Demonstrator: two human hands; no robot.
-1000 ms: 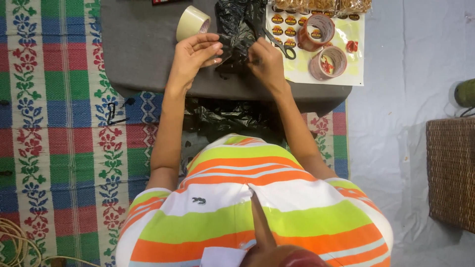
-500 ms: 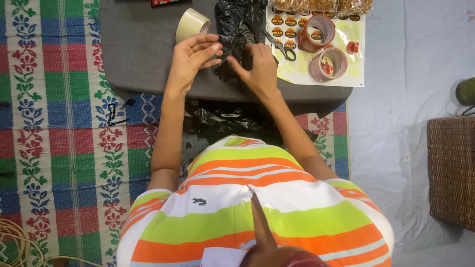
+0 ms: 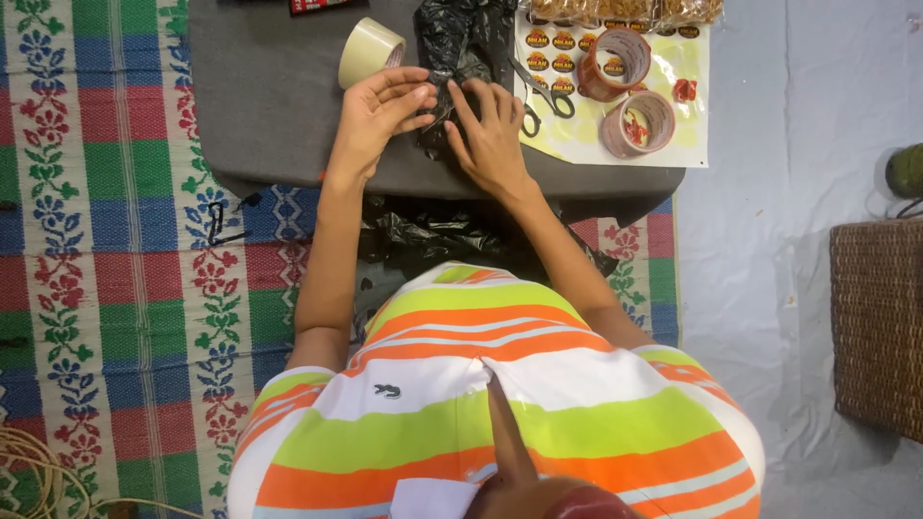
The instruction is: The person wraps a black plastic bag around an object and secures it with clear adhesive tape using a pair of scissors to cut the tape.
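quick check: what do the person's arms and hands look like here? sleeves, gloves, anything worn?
Both arms are bare from the short sleeves down. The left hand and right hand wear no gloves; no rings, watch or bands can be made out on fingers or wrists. The sleeves belong to a short-sleeved shirt with broad orange, lime-green and white stripes and a small dark emblem on the chest.

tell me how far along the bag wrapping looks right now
Done: nothing looks sealed yet. In hand: left hand and right hand both press the black plastic bag on the grey board. Left: clear tape roll and scissors lie untouched beside them.
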